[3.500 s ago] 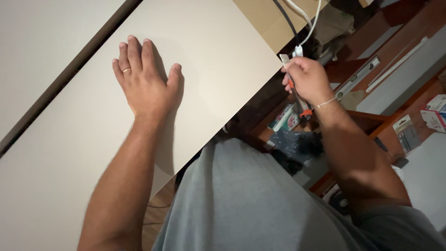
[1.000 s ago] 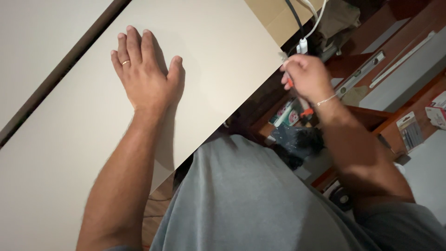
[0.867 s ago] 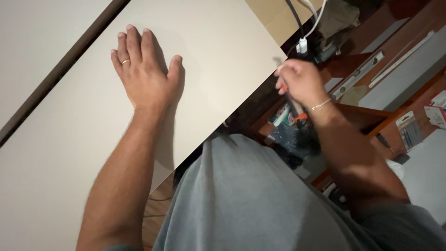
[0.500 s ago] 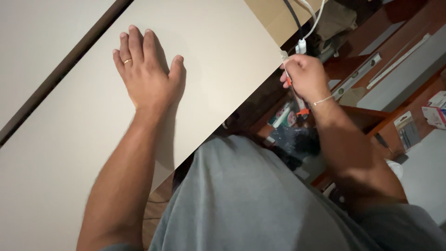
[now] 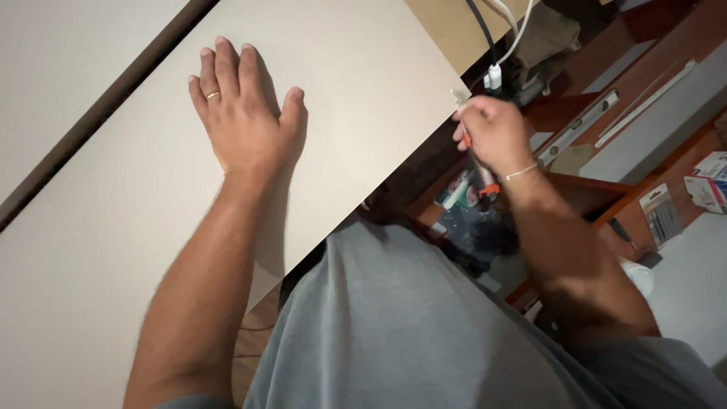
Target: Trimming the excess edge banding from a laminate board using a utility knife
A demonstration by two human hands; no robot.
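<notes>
A workshop: a spirit level [image 5: 577, 126], boxed hardware [image 5: 708, 182] and cables [image 5: 496, 30] crowd wooden shelves [image 5: 606, 204].

Panel [image 5: 363, 91]: plain cream-white, no pattern, with a dark brown strip [image 5: 106, 113] alongside. Ring [image 5: 213, 95] on left hand [image 5: 246, 121]: gold. Tool [image 5: 485, 178] in right hand [image 5: 492, 132]: orange and black. Shirt [image 5: 424, 333]: plain grey. Shelving [image 5: 606, 106]: reddish-brown.

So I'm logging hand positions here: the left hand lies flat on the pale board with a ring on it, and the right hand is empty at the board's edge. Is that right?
Not quite. The head view shows the right hand is not empty: it grips a slim tool with an orange part at the edge of the pale board. The left hand does lie flat on it, with a ring.
</notes>
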